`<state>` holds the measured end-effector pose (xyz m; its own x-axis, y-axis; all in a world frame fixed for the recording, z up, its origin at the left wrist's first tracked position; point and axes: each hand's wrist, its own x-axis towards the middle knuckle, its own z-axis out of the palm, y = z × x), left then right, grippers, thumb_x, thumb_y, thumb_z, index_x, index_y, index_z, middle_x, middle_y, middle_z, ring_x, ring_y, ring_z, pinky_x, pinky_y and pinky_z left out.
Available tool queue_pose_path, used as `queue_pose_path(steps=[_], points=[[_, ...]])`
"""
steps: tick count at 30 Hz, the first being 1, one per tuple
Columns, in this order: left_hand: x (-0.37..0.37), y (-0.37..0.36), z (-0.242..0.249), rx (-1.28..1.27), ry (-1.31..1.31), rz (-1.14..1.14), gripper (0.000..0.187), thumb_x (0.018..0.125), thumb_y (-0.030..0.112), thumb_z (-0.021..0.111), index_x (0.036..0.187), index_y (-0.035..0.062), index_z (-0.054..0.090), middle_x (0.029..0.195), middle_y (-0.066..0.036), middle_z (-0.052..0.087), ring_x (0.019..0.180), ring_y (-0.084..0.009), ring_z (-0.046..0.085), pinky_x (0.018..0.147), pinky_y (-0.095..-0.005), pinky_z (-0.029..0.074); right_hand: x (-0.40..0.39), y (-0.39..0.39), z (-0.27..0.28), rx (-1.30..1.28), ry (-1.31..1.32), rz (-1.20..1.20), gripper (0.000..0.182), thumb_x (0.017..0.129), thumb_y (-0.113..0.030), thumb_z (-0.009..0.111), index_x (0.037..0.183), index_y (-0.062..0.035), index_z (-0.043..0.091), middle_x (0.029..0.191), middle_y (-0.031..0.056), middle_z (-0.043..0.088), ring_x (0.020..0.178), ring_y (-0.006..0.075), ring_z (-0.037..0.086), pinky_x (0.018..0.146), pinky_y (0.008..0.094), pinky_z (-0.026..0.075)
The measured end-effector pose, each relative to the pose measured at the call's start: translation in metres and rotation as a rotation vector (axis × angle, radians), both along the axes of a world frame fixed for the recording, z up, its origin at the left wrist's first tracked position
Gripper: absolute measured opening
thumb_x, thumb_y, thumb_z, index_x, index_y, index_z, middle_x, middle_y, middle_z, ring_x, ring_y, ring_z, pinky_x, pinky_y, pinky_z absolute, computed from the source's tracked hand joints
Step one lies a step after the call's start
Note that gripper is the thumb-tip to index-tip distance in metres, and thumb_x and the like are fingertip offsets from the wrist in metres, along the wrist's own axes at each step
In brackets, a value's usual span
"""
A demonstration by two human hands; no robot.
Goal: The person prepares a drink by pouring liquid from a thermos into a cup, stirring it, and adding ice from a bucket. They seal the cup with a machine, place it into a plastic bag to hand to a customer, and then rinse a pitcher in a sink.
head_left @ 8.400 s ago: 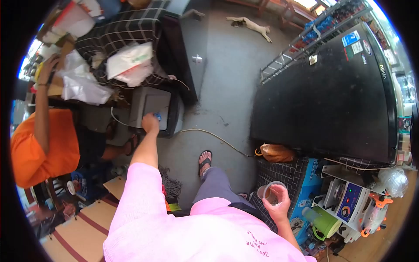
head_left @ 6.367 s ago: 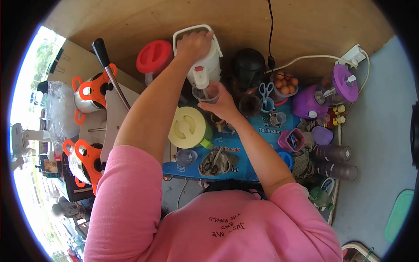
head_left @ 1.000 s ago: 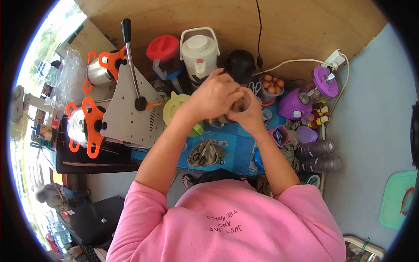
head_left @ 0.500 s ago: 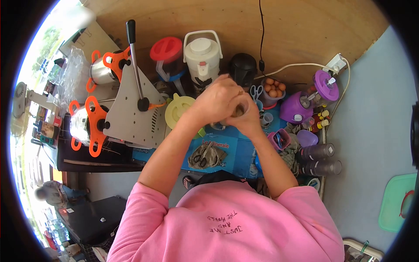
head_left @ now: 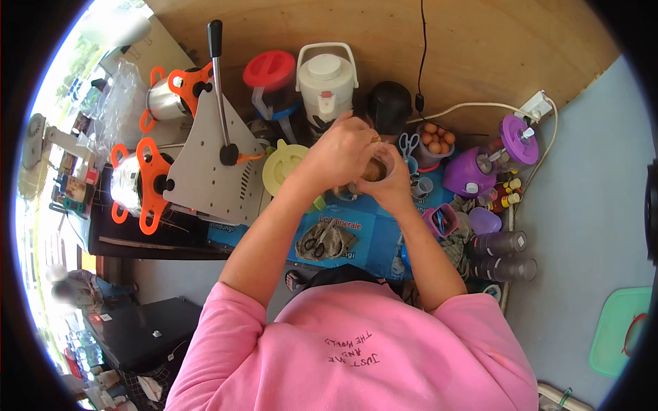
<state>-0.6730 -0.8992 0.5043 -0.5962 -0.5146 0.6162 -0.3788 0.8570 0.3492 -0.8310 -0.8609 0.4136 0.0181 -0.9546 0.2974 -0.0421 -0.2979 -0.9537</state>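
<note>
Holds a clear cup in the right hand, fingers and thumb wrapped around its wall, opened only as wide as the cup. Keeps the cup above the blue table covering, with its mouth facing up toward the view and brown contents visible inside. Brings the left hand against the near-left part of the rim, fingers curled together and nearly closed; cannot tell what, if anything, is pinched between them.

Has a white jug just beyond the left hand, between a red-lidded pitcher to the left and a black container to the right. Shows a yellow-green lid left of the hands, partly behind the left forearm, and a gray metal machine farther left. Includes, to the right, a tub of eggs, a purple blender and, nearer, a pink basket beside a purple bowl. Has dark scissors resting on a crumpled cloth at the near side, between the forearms.
</note>
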Motion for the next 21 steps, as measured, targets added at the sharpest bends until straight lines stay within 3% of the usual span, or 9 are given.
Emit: queue_pose_path(steps=[4, 6, 10, 13, 15, 18, 21], points=[[-0.001, 0.009, 0.005, 0.142, 0.01, -0.043, 0.009, 0.085, 0.007, 0.067, 0.086, -0.0007, 0.072, 0.081, -0.014, 0.066, 0.085, -0.0353, 0.06, 0.079, -0.0432, 0.05, -0.003, 0.001, 0.002, 0.066, -0.006, 0.057, 0.07, 0.062, -0.008, 0.089, 0.123, -0.0025, 0.054, 0.117, 0.0095, 0.066, 0.115, 0.0176, 0.061, 0.101, 0.0321, 0.046], [-0.003, 0.005, 0.002, -0.055, 0.015, -0.008, 0.01, 0.085, 0.008, 0.067, 0.086, -0.001, 0.072, 0.081, -0.015, 0.065, 0.083, -0.0362, 0.059, 0.077, -0.0437, 0.05, -0.002, -0.001, -0.002, -0.004, 0.017, 0.056, 0.072, 0.062, -0.007, 0.088, 0.125, -0.002, 0.052, 0.119, 0.0097, 0.065, 0.115, 0.0177, 0.06, 0.101, 0.032, 0.046], [0.001, 0.01, 0.0, 0.04, 0.025, -0.03, 0.01, 0.085, 0.008, 0.066, 0.085, -0.001, 0.072, 0.082, -0.015, 0.065, 0.083, -0.037, 0.058, 0.077, -0.0441, 0.05, -0.001, 0.0, -0.004, 0.011, -0.024, 0.045, 0.071, 0.063, -0.004, 0.086, 0.125, -0.002, 0.051, 0.12, 0.0092, 0.063, 0.115, 0.0173, 0.06, 0.102, 0.0313, 0.045], [0.0, 0.011, -0.001, -0.054, 0.056, 0.001, 0.011, 0.086, 0.008, 0.067, 0.084, -0.0016, 0.072, 0.082, -0.016, 0.065, 0.083, -0.0373, 0.058, 0.075, -0.0451, 0.05, 0.0, 0.002, -0.002, 0.045, -0.06, 0.098, 0.07, 0.063, -0.002, 0.085, 0.124, -0.0016, 0.051, 0.12, 0.0086, 0.063, 0.114, 0.0168, 0.06, 0.101, 0.0309, 0.045], [0.006, 0.011, 0.002, 0.06, -0.005, -0.003, 0.011, 0.085, 0.008, 0.068, 0.082, -0.0021, 0.071, 0.081, -0.016, 0.065, 0.082, -0.0371, 0.059, 0.074, -0.0455, 0.049, 0.0, -0.001, 0.0, 0.043, -0.113, 0.08, 0.069, 0.063, 0.001, 0.084, 0.123, -0.0011, 0.051, 0.119, 0.0084, 0.063, 0.112, 0.016, 0.06, 0.101, 0.031, 0.045], [0.003, 0.01, -0.003, 0.02, 0.101, -0.033, 0.011, 0.085, 0.007, 0.068, 0.08, -0.0026, 0.069, 0.079, -0.016, 0.064, 0.081, -0.0371, 0.059, 0.073, -0.0457, 0.049, -0.002, -0.002, -0.004, 0.043, -0.085, 0.109, 0.069, 0.063, 0.002, 0.083, 0.124, -0.0007, 0.051, 0.118, 0.0089, 0.062, 0.111, 0.0164, 0.06, 0.1, 0.0314, 0.045], [0.01, 0.008, -0.002, 0.029, 0.044, 0.032, 0.01, 0.085, 0.006, 0.067, 0.079, -0.003, 0.069, 0.08, -0.016, 0.064, 0.081, -0.0372, 0.059, 0.074, -0.0449, 0.049, 0.0, -0.006, -0.004, -0.033, -0.048, 0.074, 0.068, 0.064, 0.002, 0.083, 0.124, -0.0009, 0.051, 0.118, 0.0089, 0.062, 0.112, 0.017, 0.059, 0.101, 0.0318, 0.045]])
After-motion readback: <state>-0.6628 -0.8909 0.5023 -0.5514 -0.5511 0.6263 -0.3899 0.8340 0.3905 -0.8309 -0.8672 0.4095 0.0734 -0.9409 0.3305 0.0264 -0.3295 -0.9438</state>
